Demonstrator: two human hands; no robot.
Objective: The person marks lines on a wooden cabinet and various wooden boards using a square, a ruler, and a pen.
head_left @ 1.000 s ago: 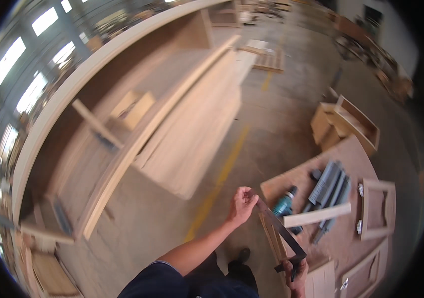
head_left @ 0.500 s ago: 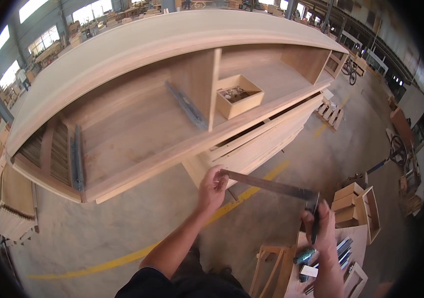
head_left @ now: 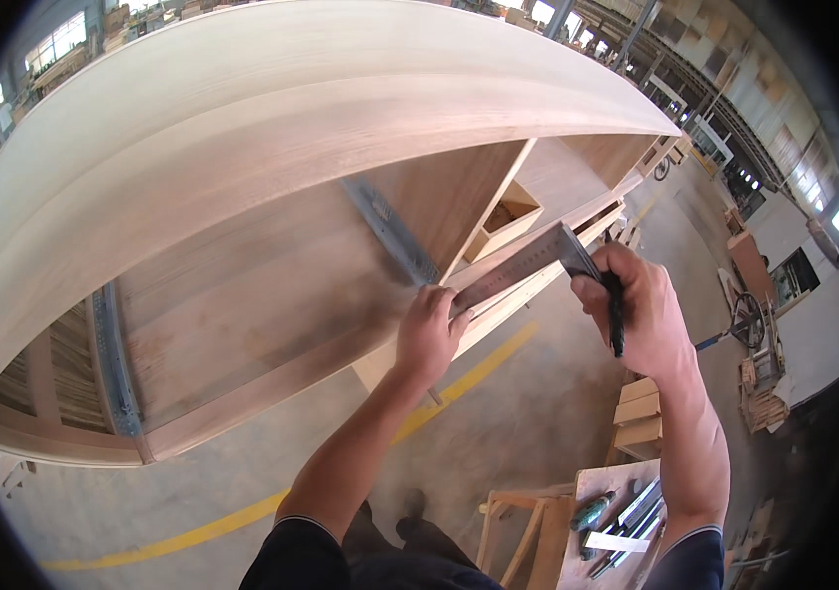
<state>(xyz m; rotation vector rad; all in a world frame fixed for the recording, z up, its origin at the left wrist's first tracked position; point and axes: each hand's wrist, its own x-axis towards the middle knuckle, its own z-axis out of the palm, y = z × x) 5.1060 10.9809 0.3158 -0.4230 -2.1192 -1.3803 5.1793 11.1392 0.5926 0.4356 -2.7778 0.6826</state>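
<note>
A metal try square is held between my two hands at the front of a long unfinished wooden cabinet. My left hand is closed on the far end of its blade, by the cabinet's front rail and the foot of the upright divider. Around the square's stock my right hand is closed; a slim black object, kind unclear, also sits in its fingers. Inside the left bay are two metal drawer slides, one on the divider side and one at the left end.
An open wooden box stands in the bay right of the divider. Lower right, a small work table carries a green-and-black tool and several metal strips. Wooden boxes stand beyond it. A yellow line crosses the concrete floor.
Both hands have moved up with the square to the cabinet's front edge, the right hand most. My view has come closer to the cabinet, which now fills more of the picture.
</note>
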